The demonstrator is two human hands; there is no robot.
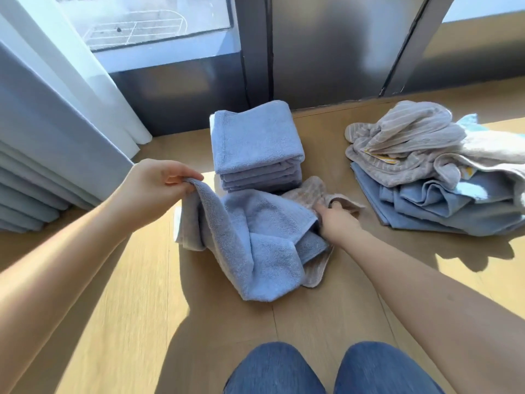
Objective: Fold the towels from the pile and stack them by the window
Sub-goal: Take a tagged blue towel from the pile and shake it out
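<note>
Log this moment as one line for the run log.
left hand: pinches blue towel corner | right hand: grips beige towel | folded stack: by window | pile: unfolded, right

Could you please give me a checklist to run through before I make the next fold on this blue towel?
1. Left hand pinches a corner of the blue towel: ok.
2. Right hand holds the blue towel alone: cannot tell; its fingers curl into cloth where blue towel and beige towel meet.
3. Blue towel spread flat: not ok, it is bunched.
4. Blue towel clear of the beige towel: not ok, the beige lies under it.
5. Stack neat, top free: ok.
6. Pile apart from the blue towel: ok.
</note>
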